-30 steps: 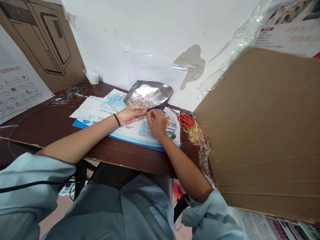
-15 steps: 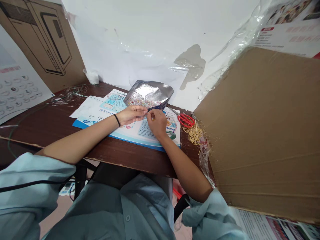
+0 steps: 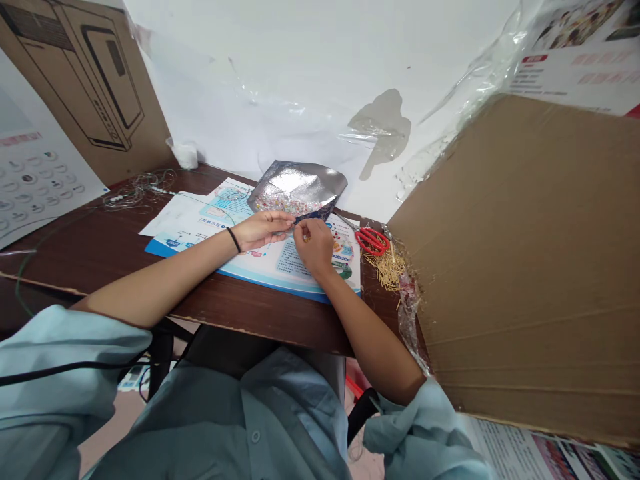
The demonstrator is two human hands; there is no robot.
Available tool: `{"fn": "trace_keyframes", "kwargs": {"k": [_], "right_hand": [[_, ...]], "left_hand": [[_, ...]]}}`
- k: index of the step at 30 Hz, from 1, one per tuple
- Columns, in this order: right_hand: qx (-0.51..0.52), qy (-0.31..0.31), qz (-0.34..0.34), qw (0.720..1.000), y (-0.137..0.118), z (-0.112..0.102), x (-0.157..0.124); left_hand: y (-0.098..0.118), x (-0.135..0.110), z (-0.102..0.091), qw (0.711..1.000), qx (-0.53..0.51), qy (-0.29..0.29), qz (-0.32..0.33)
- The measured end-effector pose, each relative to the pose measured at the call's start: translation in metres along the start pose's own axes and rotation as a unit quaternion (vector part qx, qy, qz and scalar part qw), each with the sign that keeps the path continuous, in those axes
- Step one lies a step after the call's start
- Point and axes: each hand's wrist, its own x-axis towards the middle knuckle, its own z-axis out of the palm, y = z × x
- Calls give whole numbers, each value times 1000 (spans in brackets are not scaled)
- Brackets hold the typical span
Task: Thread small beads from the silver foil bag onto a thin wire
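My left hand (image 3: 264, 229) reaches in from the left with thumb and fingers pinched together, a black band around its wrist. Fingertip to fingertip with it, my right hand (image 3: 315, 245) is curled in a pinch. Whatever lies between the fingers is too small to make out. Just behind both hands, a silver foil bag (image 3: 305, 181) lies with its mouth spread, small multicoloured beads (image 3: 285, 203) gathered in its near part. Beneath my hands is a printed sheet (image 3: 250, 270) in blue and white.
Red-handled scissors (image 3: 373, 241) rest at the right on a heap of thin gold-coloured sticks (image 3: 390, 270). Tangled clear thread (image 3: 143, 190) and a small white cup (image 3: 186, 155) are at the left. A cardboard panel (image 3: 520, 267) borders the right side.
My two hands have barely moved; the fingertips of the right hand sit very slightly apart from where they were. The bag, scissors and sheet have stayed in place.
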Motion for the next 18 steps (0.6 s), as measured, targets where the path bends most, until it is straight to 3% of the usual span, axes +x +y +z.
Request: {"fn": "trace_keyframes", "kwargs": {"k": [12, 18], "right_hand": [[-3, -34, 21, 999, -1, -2, 1], [-5, -56, 32, 998, -1, -2, 1]], "left_hand": [[-2, 0, -2, 1000, 14, -26, 11], [-2, 0, 1, 1000, 11, -8, 12]]}}
